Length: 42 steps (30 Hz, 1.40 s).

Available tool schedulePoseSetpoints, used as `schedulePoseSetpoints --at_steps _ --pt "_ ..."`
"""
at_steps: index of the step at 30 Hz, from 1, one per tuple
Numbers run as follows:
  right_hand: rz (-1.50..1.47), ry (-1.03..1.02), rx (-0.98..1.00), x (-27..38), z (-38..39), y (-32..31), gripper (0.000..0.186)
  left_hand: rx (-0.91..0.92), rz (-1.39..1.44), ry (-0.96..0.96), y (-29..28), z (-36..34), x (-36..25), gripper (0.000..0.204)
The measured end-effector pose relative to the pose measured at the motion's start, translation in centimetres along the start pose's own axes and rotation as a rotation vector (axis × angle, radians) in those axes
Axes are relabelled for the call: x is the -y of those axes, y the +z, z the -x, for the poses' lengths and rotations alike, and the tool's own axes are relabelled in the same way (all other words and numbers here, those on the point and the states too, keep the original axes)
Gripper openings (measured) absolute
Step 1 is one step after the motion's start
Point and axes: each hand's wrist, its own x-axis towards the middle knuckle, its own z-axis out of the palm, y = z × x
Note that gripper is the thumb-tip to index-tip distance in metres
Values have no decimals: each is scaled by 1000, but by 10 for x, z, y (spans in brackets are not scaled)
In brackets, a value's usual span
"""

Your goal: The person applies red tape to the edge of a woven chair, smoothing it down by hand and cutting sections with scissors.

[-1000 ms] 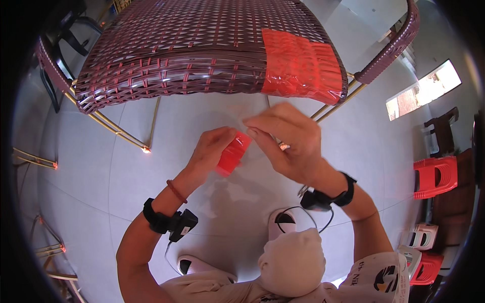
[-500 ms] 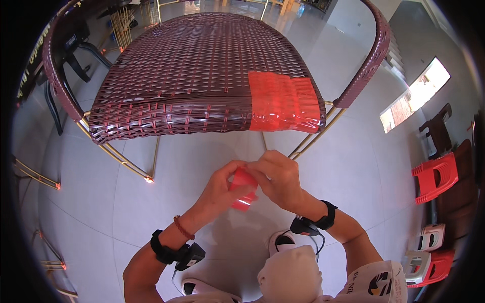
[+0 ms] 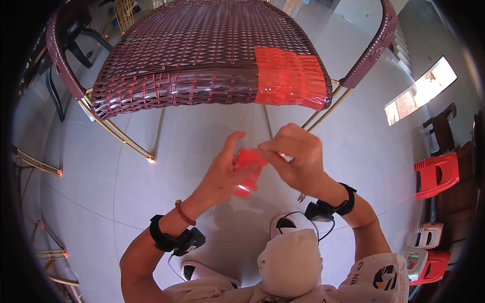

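My left hand [image 3: 221, 174] is closed around a roll of red tape [image 3: 247, 171], its upper finger raised off it. Beside it, my right hand [image 3: 298, 156] pinches the top edge of the tape between thumb and fingers. A small metal tip [image 3: 301, 197] shows below the right palm; its kind I cannot make out. Both hands are in front of a woven dark-brown chair [image 3: 177, 83] without touching it. Strips of glossy red tape [image 3: 290, 78] cover the right part of its seat's front edge. Motion blurs the roll slightly.
Gold-coloured metal legs [image 3: 126, 141] hold up the chair, and its curved arms rise on both sides. More metal frames [image 3: 38, 164] stand at the left. Red plastic stools [image 3: 437, 174] and white stools [image 3: 429, 236] are at the right. Below my arms is a pale rounded shape [image 3: 290, 262].
Both hands have risen in the picture. My right hand has moved rightward and a little away from the left, pulling at the tape's edge. The chair appears higher in view.
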Motion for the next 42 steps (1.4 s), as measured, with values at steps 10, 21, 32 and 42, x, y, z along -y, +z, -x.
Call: schedulePoseSetpoints --at_steps 10,21,32,42 --pt "-135 75 -32 8 -46 -49 10 -218 -113 487 35 31 -18 55" --pt "-72 21 60 1 -50 -47 10 -196 -160 113 29 20 -10 19" --pt "-124 151 165 1 -111 -61 6 -350 -313 357 37 34 2 22" --pt "-167 56 220 -17 -144 -46 11 -423 -201 270 28 27 2 28"
